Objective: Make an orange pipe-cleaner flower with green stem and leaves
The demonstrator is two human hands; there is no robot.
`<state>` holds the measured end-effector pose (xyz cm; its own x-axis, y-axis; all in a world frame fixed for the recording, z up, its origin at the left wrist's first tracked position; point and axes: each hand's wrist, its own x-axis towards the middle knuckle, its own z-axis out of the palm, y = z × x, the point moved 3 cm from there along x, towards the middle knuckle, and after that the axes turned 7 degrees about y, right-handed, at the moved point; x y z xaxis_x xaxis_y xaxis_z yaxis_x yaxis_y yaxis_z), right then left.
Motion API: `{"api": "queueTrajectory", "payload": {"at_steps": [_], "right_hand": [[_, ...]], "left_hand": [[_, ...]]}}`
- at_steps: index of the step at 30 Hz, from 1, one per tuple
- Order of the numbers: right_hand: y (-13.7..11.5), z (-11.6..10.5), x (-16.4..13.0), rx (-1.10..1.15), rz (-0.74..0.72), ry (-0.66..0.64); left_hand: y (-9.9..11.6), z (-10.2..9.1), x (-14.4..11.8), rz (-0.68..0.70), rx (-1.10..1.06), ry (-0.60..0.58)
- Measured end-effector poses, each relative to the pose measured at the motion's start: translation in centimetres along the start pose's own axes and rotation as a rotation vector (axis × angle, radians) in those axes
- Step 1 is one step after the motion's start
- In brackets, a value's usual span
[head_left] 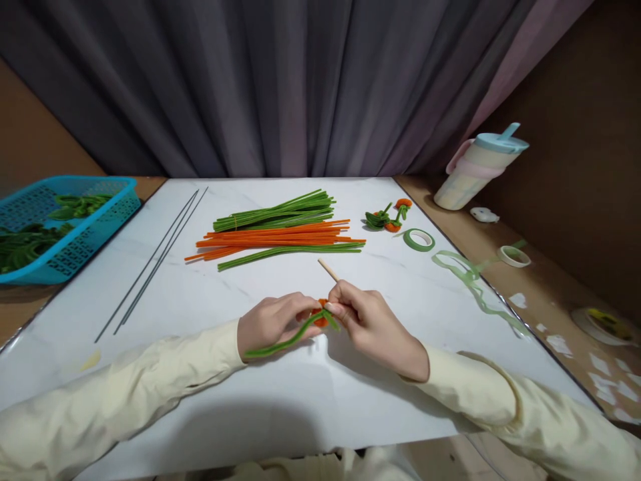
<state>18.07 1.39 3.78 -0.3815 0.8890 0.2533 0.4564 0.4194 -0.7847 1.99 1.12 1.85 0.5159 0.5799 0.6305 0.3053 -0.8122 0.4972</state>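
near the middle of the frame, just below centre, the two hands meet over the white surface [400, 401]. the left hand [273, 322] comes in from the lower left, its fingers curled nearly closed around a small orange piece [320, 322], which sits between the two hands. the right hand [375, 327] comes in from the lower right, its thumb and forefinger pinched together where a fuzzy green strip [285, 345] meets the orange piece; a thin wooden stick [328, 269] is also gripped in it, pointing up and left. the green strip hangs in a curve toward the left, across the front of the left hand, with a shorter end bent down at the right. above the hands, at the centre of the frame, lie a bundle of green stems [273, 215], a pile of orange stems [270, 238] touching it, and a few loose green stems [290, 251] along the lower edge. to their right are small orange and green pieces [380, 220], with a roll of green tape [411, 243] just below. thin dark rods [155, 268] lie aslant at the left, and a blue basket [95, 244] with green leaf shapes [83, 206] stands at the far left. a tumbler [468, 177] leans at the upper right, and white scraps [558, 345] lie scattered at the lower right.
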Motion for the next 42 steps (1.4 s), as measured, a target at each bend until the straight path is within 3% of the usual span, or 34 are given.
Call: {"api": "queueTrajectory", "payload": {"at_steps": [2,7,10,17,27,42], "right_hand": [[0.2,-0.5,0.4,-0.013,0.034,-0.03],[0.9,-0.9,0.9,-0.033,0.075,-0.14],[0.9,-0.7,0.9,-0.054,0.027,-0.204],[0.4,-0.4,1.1,-0.249,-0.321,-0.151],[0.0,0.2,0.8,-0.492,-0.491,-0.239],[0.3,0.0,1.4,-0.247,-0.447,-0.281]], "left_hand": [[-1.1,-0.3,0.1,-0.154,-0.166,-0.024],[-2.3,0.5,0.7,-0.828,-0.903,-0.174],[-1.7,1.3,0.8,-1.002,-1.076,-0.28],[-1.3,1.8,0.4,-1.038,-1.075,-0.281],[-1.2,2.0,0.4,-1.062,-1.107,-0.334],[-1.6,2.0,0.1,-1.083,-1.138,-0.339]]}}
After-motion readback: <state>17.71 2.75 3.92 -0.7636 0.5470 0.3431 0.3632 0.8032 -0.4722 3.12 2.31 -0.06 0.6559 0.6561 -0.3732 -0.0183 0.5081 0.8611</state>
